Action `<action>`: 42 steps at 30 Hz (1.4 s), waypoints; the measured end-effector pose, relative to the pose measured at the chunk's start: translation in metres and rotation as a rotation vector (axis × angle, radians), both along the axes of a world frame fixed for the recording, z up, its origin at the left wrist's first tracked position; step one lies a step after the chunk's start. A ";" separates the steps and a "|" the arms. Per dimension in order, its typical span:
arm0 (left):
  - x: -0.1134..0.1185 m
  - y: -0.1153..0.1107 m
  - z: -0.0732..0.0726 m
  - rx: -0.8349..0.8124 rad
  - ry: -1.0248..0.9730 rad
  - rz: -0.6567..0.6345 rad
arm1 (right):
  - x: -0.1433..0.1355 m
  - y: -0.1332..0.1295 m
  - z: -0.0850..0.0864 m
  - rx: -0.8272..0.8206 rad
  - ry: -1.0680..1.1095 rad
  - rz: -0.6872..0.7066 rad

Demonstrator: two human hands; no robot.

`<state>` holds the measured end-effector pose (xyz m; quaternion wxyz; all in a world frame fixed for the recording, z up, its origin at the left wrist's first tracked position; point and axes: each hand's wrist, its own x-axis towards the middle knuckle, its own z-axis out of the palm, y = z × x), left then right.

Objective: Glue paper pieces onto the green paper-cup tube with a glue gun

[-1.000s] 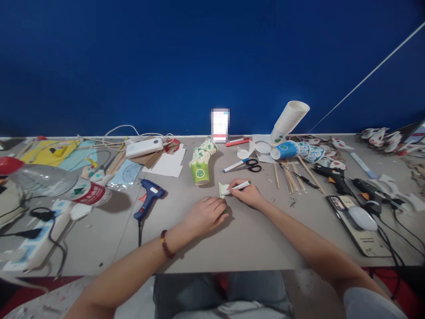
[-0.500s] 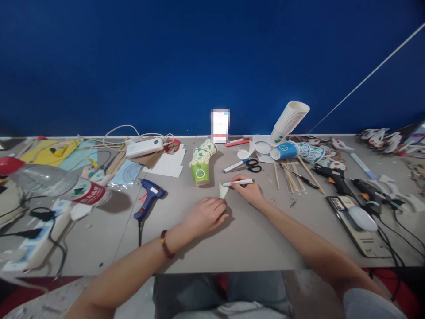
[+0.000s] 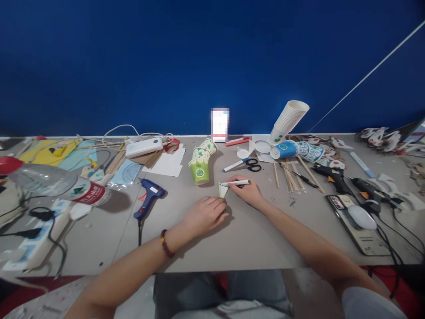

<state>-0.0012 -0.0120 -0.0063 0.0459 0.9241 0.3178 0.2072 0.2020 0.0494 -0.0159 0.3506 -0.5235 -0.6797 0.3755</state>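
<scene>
My right hand (image 3: pixel 247 191) grips a white marker (image 3: pixel 239 182) with a green end, fingers closed around it. The marker's tip touches or hovers just over a small whitish paper piece (image 3: pixel 222 190) with green edges, lying on the table. My left hand (image 3: pixel 209 213) rests with curled fingers at the lower end of that piece and holds it there. Something small and green (image 3: pixel 225 211) shows by the left thumb; its kind I cannot make out. Just beyond stand two joined paper cups, a green one (image 3: pixel 200 172) and a pale leaf-patterned one, tilted together.
A blue glue gun (image 3: pixel 149 197) lies left, near a plastic bottle (image 3: pixel 83 188) and a power strip (image 3: pixel 40 239). Scissors (image 3: pixel 250 165), wooden sticks (image 3: pixel 290 177), stacked white cups (image 3: pixel 290 119), black glue guns (image 3: pixel 334 177) and a phone (image 3: pixel 355 239) under a white mouse lie right.
My right hand and the marker have shifted very slightly left, the tip moving across the paper piece. The left hand stays in place.
</scene>
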 end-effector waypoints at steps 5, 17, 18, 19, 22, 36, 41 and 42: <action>0.000 0.000 0.000 -0.003 -0.005 0.000 | 0.000 0.000 -0.002 0.001 0.013 0.001; 0.000 0.000 0.002 -0.016 -0.002 0.001 | 0.001 0.000 -0.001 -0.011 0.035 -0.011; 0.000 0.000 0.002 -0.016 -0.002 0.000 | 0.001 0.000 -0.001 -0.012 0.034 -0.011; 0.000 0.000 0.002 -0.016 -0.002 -0.001 | 0.001 0.000 0.000 -0.014 0.033 -0.010; 0.000 0.000 0.001 -0.017 -0.001 -0.001 | 0.002 0.001 -0.001 -0.028 0.036 -0.016; 0.000 0.000 0.001 0.007 0.011 -0.015 | -0.002 -0.004 0.001 -0.102 0.230 -0.109; -0.001 0.001 0.000 -0.014 0.009 -0.065 | -0.001 -0.004 0.001 -0.023 0.138 -0.038; -0.001 0.001 0.000 -0.021 0.011 -0.080 | -0.001 -0.004 0.001 -0.005 0.117 -0.023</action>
